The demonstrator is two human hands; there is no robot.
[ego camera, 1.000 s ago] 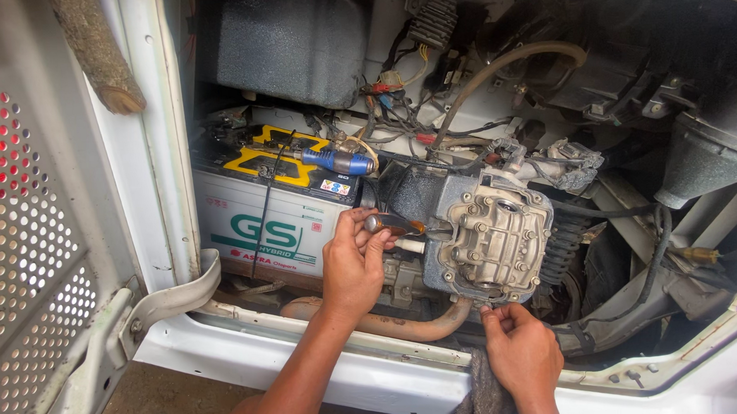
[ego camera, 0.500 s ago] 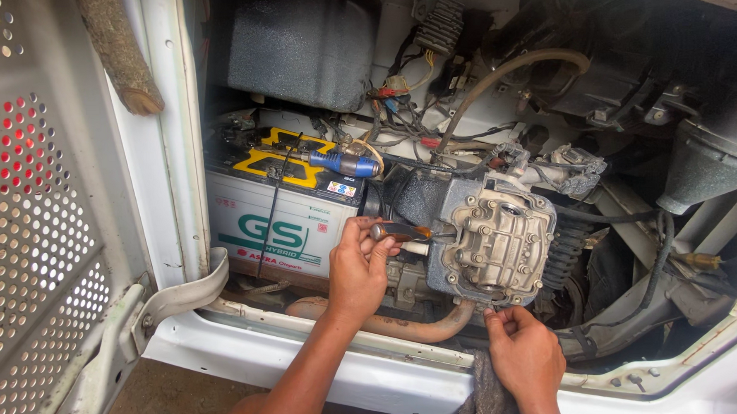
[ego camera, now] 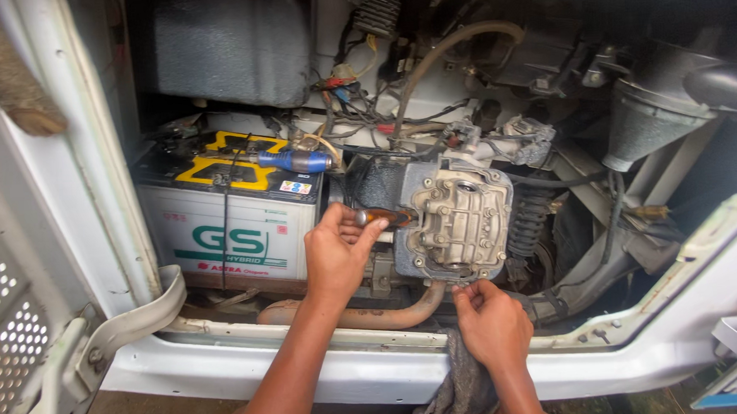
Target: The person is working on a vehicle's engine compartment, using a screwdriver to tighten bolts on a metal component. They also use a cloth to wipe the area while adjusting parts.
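Head view: the left hand (ego camera: pixel 335 258) is gripping a tool with an orange handle (ego camera: pixel 383 218) against the left side of the grey metal engine housing (ego camera: pixel 456 220), while the right hand (ego camera: pixel 491 326) is pinching something unseen at its near lower edge; the housing is sitting mounted right of the battery (ego camera: pixel 229 230), apparently not yet freed.

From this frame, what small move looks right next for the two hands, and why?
Probably steady the tool and turn it: the left hand grips it beside the metal housing, while the right hand's fingertips pinch at its lower edge.
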